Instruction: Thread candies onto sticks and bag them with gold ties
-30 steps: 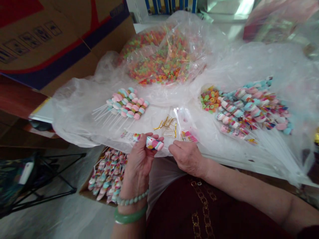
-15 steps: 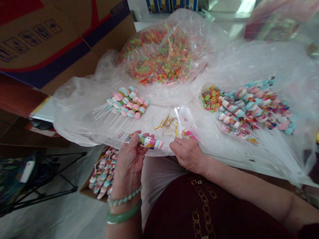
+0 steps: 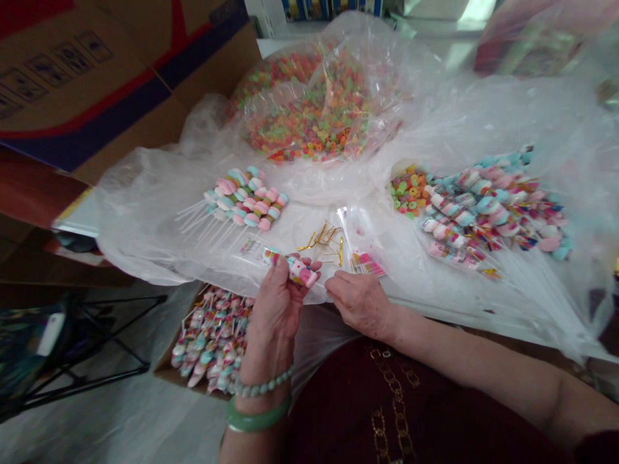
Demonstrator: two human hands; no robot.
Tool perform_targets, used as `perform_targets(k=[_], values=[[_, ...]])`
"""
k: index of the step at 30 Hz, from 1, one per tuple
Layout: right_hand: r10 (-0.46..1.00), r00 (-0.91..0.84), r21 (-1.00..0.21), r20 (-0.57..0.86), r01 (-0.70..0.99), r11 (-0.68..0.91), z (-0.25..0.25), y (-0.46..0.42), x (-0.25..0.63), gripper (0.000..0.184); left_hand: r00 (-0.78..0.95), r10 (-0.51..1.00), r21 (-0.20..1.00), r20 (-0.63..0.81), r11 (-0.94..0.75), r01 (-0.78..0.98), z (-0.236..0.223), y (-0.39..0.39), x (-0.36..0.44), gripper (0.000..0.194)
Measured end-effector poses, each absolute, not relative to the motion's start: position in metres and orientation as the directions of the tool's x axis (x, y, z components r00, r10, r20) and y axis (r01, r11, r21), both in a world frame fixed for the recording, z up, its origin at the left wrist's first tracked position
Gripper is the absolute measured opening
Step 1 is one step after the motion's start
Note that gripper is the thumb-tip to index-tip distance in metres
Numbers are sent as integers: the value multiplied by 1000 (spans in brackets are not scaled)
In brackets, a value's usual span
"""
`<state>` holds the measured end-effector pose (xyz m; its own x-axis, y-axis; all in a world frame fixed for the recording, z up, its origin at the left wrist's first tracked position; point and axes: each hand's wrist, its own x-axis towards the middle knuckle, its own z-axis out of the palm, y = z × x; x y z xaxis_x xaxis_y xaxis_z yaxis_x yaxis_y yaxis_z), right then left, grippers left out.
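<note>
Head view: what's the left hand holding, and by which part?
The left hand grips a striped marshmallow candy around its middle with its fingers.

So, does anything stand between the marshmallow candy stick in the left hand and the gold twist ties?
Nothing visible does: the marshmallow candy stick in the left hand sits just below the gold twist ties, with only the plastic sheet showing between them.

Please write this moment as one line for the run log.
left hand: holds striped candy stick | right hand: rests at edge of clear plastic sheet | nearby: gold twist ties
</note>
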<state>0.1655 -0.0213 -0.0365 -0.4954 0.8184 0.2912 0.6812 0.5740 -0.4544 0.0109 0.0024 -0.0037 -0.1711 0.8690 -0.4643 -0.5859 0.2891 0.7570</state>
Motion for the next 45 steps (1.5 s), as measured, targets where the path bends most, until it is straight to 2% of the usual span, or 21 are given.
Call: perform_targets(k=[4,7,11,14,17,20,23,26,28,32,36,39,42,45], values=[[859,-457,-584,229,642,497,-37,-19,170,23,-133,845,685,-519,318,-655,-5,1,12,25],[881,-448,-685,149,595,419,-37,-18,172,20,-190,825,674,-532,277,-685,-7,3,5,14],[918,-398,-805,-3,545,234,-32,-18,166,17,-257,849,708,-463,180,-682,-8,4,5,7],[939,-343,-846,8,498,189,-27,-15,157,16,-226,897,743,-380,150,-652,-6,1,19,11],[960,-280,-936,3,337,101,-25,-12,153,15,-177,919,742,-351,158,-651,-5,-3,32,12],[947,-274,-980,-166,151,-129,-28,-11,157,17,-96,901,695,-423,255,-672,-7,-3,30,11],[902,-332,-961,-275,112,-252,-31,-12,163,14,-112,843,632,-527,300,-715,-11,1,14,16],[877,-366,-951,-311,126,-284,-31,-12,163,11,-215,798,606,-562,220,-765,-11,7,0,18],[843,-381,-921,-380,71,-384,-27,-11,161,10,-238,803,583,-547,162,-796,-7,9,-4,20],[679,-527,-735,-511,-142,-663,-20,-10,160,5,-179,846,518,-502,129,-846,0,9,0,26],[518,-735,-505,-438,-275,-818,-24,-13,164,7,-94,902,561,-422,178,-808,-1,2,11,16],[498,-778,-398,-384,-347,-849,-30,-14,164,11,-94,924,632,-371,177,-754,-6,-1,18,11],[551,-737,-407,-392,-398,-822,-33,-12,164,13,-104,910,652,-401,204,-730,-7,1,17,10],[569,-693,-444,-443,-382,-811,-30,-9,166,13,-91,878,623,-470,257,-739,-4,6,6,18]])
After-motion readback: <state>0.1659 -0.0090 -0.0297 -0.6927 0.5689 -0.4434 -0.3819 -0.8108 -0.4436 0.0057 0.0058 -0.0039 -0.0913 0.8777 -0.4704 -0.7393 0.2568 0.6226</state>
